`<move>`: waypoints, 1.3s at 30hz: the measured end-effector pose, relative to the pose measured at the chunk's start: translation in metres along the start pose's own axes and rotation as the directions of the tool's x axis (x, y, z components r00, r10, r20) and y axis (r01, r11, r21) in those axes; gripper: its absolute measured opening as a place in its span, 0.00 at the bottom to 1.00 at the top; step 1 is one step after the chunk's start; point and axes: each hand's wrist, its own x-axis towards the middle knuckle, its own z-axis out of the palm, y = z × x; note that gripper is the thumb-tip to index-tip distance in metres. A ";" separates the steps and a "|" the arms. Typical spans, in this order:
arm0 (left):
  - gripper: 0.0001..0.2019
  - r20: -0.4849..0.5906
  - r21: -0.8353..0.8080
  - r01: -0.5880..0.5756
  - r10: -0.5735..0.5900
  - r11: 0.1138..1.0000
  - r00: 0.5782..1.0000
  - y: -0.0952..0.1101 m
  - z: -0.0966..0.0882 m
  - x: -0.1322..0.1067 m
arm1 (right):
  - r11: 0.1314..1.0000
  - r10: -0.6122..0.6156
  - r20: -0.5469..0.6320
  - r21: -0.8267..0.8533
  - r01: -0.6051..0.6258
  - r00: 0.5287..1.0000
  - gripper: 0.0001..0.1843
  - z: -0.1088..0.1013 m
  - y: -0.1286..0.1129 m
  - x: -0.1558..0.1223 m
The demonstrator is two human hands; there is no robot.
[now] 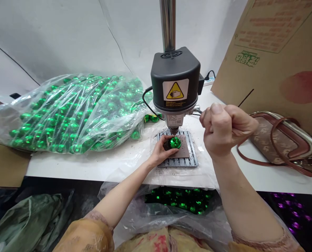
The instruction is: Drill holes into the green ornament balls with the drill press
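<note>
Table: the white table (66,168) carries your work; one piece appears in hand there, and nothing on it tells you how many are done.
Far-left bag: this big clear bag (113,112) on the left of the table is full of shiny green balls; you cannot tell from here whether those are finished or waiting.
Drill: the black-topped drill (175,80) stands in the middle, its nose just above your piece; whether the tip touches is too small to tell.
Near bag: a clear plastic bag (134,213) below the table's near edge holds more green balls, so plenty seem left or already through; which one is unclear.
Right hand: your right hand (221,129) is raised to the right of the drill, its grip clenched in a fist; you cannot tell whether it closes round anything.
Metal plate: the slotted plate (194,159) lies under the drill.
Left hand: your left hand (161,151) reaches in from the left, its grip grasping one ball between thumb and fingers.
Board: a flat brown board (184,151) lies on the plate as a rest.
Ball: that green ball (175,142) sits on the board, right beneath the drill; it looks placed, but its hole cannot be judged complete.
</note>
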 end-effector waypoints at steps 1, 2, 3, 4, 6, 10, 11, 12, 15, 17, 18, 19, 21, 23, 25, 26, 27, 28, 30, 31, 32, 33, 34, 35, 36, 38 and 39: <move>0.30 0.002 0.002 0.002 -0.002 1.000 1.000 0.000 0.000 0.000 | 1.000 -0.014 0.005 0.002 0.014 1.000 0.28 -0.001 0.001 -0.001; 0.30 0.005 0.002 0.004 -0.004 1.000 1.000 0.000 0.000 0.000 | 1.000 -0.029 0.005 -0.001 0.029 1.000 0.28 -0.001 0.003 -0.002; 0.30 0.006 0.000 0.005 -0.005 1.000 1.000 -0.001 0.000 0.000 | 0.999 -0.041 0.003 -0.013 0.041 0.999 0.28 -0.002 0.005 -0.003; 0.30 0.007 -0.002 0.005 -0.005 1.000 1.000 -0.001 -0.001 0.000 | 0.998 -0.050 0.001 -0.029 0.050 0.999 0.28 -0.003 0.006 -0.004; 0.29 0.003 -0.006 0.002 -0.002 1.000 1.000 -0.002 -0.001 0.000 | 0.996 -0.074 -0.001 -0.049 0.074 0.997 0.29 -0.006 0.010 -0.007; 0.30 0.009 -0.015 0.005 -0.004 1.000 1.000 -0.005 -0.002 0.001 | 0.991 -0.127 0.015 -0.048 0.127 0.992 0.29 -0.011 0.015 -0.014; 0.30 0.009 -0.019 0.006 -0.006 1.000 1.000 -0.006 -0.002 0.001 | 0.990 -0.134 0.012 -0.045 0.135 0.991 0.29 -0.011 0.015 -0.014; 0.30 0.009 -0.023 0.007 -0.006 1.000 1.000 -0.006 -0.002 0.001 | 0.989 -0.142 0.012 -0.040 0.142 0.990 0.29 -0.011 0.016 -0.015; 0.30 0.005 -0.027 -0.001 0.001 1.000 1.000 -0.006 -0.001 0.001 | 0.984 -0.175 0.017 -0.009 0.176 0.984 0.28 -0.012 0.019 -0.015; 0.30 0.003 -0.028 -0.010 0.010 1.000 1.000 -0.004 0.000 0.000 | 0.980 -0.199 0.022 0.004 0.198 0.980 0.28 -0.013 0.021 -0.017; 0.30 0.001 -0.027 -0.013 0.013 1.000 1.000 -0.004 0.000 0.000 | 0.978 -0.206 0.028 0.004 0.206 0.978 0.28 -0.014 0.022 -0.019; 0.30 -0.003 -0.025 -0.016 0.015 1.000 1.000 -0.003 0.000 0.000 | 0.976 -0.216 0.036 0.005 0.216 0.976 0.28 -0.015 0.022 -0.021; 0.30 -0.012 -0.020 -0.020 0.019 1.000 1.000 -0.002 0.001 -0.001 | 0.974 -0.228 0.048 0.007 0.228 0.972 0.29 -0.016 0.022 -0.023; 0.29 -0.014 -0.019 -0.023 0.023 1.000 1.000 -0.002 0.002 0.000 | 0.980 -0.201 0.040 -0.007 0.201 0.979 0.29 -0.014 0.018 -0.021; 0.29 -0.018 -0.009 -0.023 0.023 1.000 1.000 0.000 0.003 0.001 | 0.993 -0.110 0.010 -0.039 0.110 0.994 0.28 -0.009 0.011 -0.012; 0.29 -0.031 0.012 -0.025 0.026 1.000 0.999 0.001 0.003 0.001 | 0.998 -0.034 -0.006 -0.055 0.034 0.999 0.28 -0.005 0.007 -0.005; 0.28 -0.055 0.048 -0.030 0.033 0.998 0.998 0.003 0.004 0.000 | 0.997 0.031 -0.013 -0.069 -0.032 0.999 0.27 0.000 0.003 0.004; 0.27 -0.094 0.100 -0.039 0.048 0.994 0.994 0.006 0.006 -0.003 | 0.996 0.060 -0.025 -0.068 -0.061 0.998 0.26 0.004 -0.001 0.012; 0.24 -0.202 0.234 -0.066 0.115 0.970 0.973 0.013 0.009 -0.016 | 0.989 0.125 0.019 -0.087 -0.123 0.992 0.27 0.010 -0.006 0.027; 0.23 -0.236 0.300 -0.088 0.163 0.950 0.958 0.016 0.010 -0.027 | 0.985 0.144 0.029 -0.102 -0.140 0.989 0.27 0.013 -0.007 0.032; 0.23 -0.229 0.356 -0.122 0.214 0.926 0.950 0.019 0.013 -0.040 | 0.982 0.158 0.037 -0.113 -0.153 0.987 0.27 0.014 -0.008 0.036; 0.22 -0.175 0.408 -0.174 0.263 0.896 0.949 0.020 0.015 -0.056 | 0.980 0.166 0.039 -0.117 -0.161 0.985 0.27 0.014 -0.008 0.037; 0.22 -0.055 0.451 -0.252 0.308 0.857 0.950 0.020 0.017 -0.073 | 0.980 0.169 0.041 -0.111 -0.163 0.985 0.27 0.014 -0.007 0.038; 0.22 0.110 0.490 -0.349 0.340 0.799 0.934 0.019 0.020 -0.090 | 0.982 0.166 0.037 -0.094 -0.162 0.985 0.27 0.014 -0.006 0.038; 0.21 0.279 0.528 -0.454 0.358 0.718 0.891 0.016 0.021 -0.106 | 0.984 0.163 0.034 -0.075 -0.161 0.986 0.27 0.013 -0.006 0.037; 0.20 0.533 0.557 -0.629 0.347 0.543 0.772 0.010 0.021 -0.128 | 0.986 0.160 0.029 -0.047 -0.159 0.987 0.27 0.012 -0.005 0.035; 0.21 0.587 0.557 -0.676 0.348 0.482 0.732 0.008 0.019 -0.131 | 0.987 0.159 0.028 -0.041 -0.158 0.987 0.27 0.012 -0.005 0.035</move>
